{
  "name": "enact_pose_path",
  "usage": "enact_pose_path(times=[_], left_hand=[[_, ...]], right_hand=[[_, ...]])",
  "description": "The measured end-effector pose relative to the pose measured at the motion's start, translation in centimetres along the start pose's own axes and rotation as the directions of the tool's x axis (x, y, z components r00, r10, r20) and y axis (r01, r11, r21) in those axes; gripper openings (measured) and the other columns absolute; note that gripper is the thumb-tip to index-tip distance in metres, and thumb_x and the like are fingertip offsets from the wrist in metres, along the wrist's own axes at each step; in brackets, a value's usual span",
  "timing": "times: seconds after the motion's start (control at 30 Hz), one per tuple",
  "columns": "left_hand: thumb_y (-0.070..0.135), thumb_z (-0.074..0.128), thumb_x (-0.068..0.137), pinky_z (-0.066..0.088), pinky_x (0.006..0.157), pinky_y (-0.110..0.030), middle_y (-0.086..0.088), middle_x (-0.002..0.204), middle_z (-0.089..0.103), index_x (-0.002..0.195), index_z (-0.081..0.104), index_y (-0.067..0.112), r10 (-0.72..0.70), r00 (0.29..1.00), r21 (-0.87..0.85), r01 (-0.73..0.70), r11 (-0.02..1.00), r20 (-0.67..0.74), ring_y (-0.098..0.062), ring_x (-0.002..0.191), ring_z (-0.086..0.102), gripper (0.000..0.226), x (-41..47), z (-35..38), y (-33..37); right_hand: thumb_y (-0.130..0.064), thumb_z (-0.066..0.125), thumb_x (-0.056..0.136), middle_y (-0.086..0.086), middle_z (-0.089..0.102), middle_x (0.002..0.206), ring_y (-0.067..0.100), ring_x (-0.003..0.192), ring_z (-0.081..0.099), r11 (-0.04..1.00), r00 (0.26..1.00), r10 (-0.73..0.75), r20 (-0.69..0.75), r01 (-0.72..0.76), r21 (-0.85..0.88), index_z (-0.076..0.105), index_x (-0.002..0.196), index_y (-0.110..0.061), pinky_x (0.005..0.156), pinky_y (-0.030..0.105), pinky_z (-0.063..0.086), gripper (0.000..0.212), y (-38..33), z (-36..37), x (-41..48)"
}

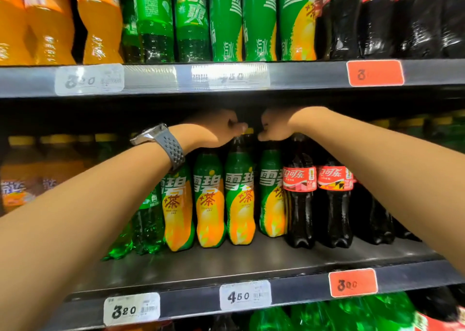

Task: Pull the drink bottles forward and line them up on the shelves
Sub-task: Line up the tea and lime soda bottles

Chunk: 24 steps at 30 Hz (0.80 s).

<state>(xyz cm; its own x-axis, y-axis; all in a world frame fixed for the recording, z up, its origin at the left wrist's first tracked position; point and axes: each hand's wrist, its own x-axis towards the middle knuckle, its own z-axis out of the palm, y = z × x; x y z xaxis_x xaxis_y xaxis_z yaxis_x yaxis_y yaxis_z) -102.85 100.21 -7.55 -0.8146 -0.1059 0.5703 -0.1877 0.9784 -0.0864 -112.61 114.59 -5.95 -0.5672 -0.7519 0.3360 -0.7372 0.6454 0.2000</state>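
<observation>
Four green-and-orange drink bottles stand in a row set back on the middle shelf [251, 262]. My left hand [216, 129], with a watch on its wrist, is curled over the top of the second bottle [208, 200], and its thumb lies by the yellow cap of the third bottle [239, 197]. My right hand [276, 124] is curled over the top of the fourth bottle [271, 192], beside the neck of a cola bottle [299, 205]. Both caps are hidden under the hands. A second cola bottle [334, 205] stands to the right.
Clear green bottles [148, 225] stand left of the row, partly behind my left forearm. Orange soda bottles [22, 179] sit further left. The upper shelf [289, 74] hangs just above my hands. Price tags [245, 295] line the front rail.
</observation>
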Motion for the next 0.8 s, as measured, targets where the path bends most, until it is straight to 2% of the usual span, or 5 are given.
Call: enact_pose_path(times=[0.1, 0.2, 0.3, 0.5, 0.8], left_hand=[[0.055, 0.051, 0.089, 0.045, 0.073, -0.032, -0.006, 0.101, 0.063, 0.097, 0.06, 0.018, 0.029, 0.999, 0.072, -0.031, 0.997, 0.026, -0.025, 0.089, 0.057, 0.039, 0.4, 1.1, 1.1], [0.049, 0.056, 0.088, 0.045, 0.072, -0.032, -0.004, 0.098, 0.063, 0.097, 0.062, 0.021, -0.006, 1.0, 0.081, 0.004, 0.997, 0.024, -0.024, 0.089, 0.059, 0.03, 0.7, 1.4, 0.9], [0.043, 0.054, 0.091, 0.04, 0.07, -0.029, -0.006, 0.101, 0.065, 0.101, 0.065, 0.017, -0.006, 0.999, 0.074, 0.003, 0.997, 0.036, -0.022, 0.086, 0.057, 0.029, 0.7, 1.1, 0.7], [0.036, 0.052, 0.095, 0.039, 0.072, -0.029, -0.009, 0.106, 0.065, 0.107, 0.066, 0.014, 0.02, 0.998, 0.017, -0.021, 1.0, 0.064, -0.025, 0.093, 0.058, 0.029, 0.4, 0.6, 0.7], [0.032, 0.044, 0.098, 0.044, 0.082, -0.033, -0.009, 0.107, 0.063, 0.108, 0.063, 0.014, 0.055, 0.993, 0.066, -0.062, 0.996, 0.101, -0.026, 0.096, 0.057, 0.028, 0.5, 0.2, 1.1]], right_hand=[[-0.033, 0.061, 0.088, 0.01, 0.064, 0.098, 0.026, 0.082, 0.059, 1.0, 0.998, -0.007, -0.056, 0.008, 0.02, 0.062, 0.104, -0.009, 0.07, 0.03, 0.049, 0.029, 0.0, 0.5, 0.1], [-0.035, 0.06, 0.089, 0.009, 0.062, 0.096, 0.025, 0.081, 0.057, 0.998, 0.995, -0.029, -0.099, 0.035, 0.055, 0.062, 0.105, -0.009, 0.068, 0.029, 0.045, 0.031, 0.0, 0.6, 0.3], [-0.037, 0.058, 0.091, 0.009, 0.06, 0.097, 0.025, 0.081, 0.055, 0.996, 0.99, -0.046, -0.137, 0.056, 0.076, 0.061, 0.104, -0.01, 0.07, 0.029, 0.043, 0.03, -0.2, 1.0, 0.5], [-0.038, 0.057, 0.091, 0.004, 0.056, 0.08, 0.022, 0.074, 0.054, 0.993, 0.987, -0.048, -0.154, 0.064, 0.102, 0.06, 0.092, -0.011, 0.06, 0.027, 0.037, 0.027, -0.2, 1.0, 0.4], [-0.039, 0.055, 0.093, 0.005, 0.057, 0.079, 0.023, 0.072, 0.055, 0.992, 0.989, -0.052, -0.141, 0.067, 0.105, 0.062, 0.089, -0.01, 0.062, 0.027, 0.039, 0.03, 0.3, 0.8, 0.0]])
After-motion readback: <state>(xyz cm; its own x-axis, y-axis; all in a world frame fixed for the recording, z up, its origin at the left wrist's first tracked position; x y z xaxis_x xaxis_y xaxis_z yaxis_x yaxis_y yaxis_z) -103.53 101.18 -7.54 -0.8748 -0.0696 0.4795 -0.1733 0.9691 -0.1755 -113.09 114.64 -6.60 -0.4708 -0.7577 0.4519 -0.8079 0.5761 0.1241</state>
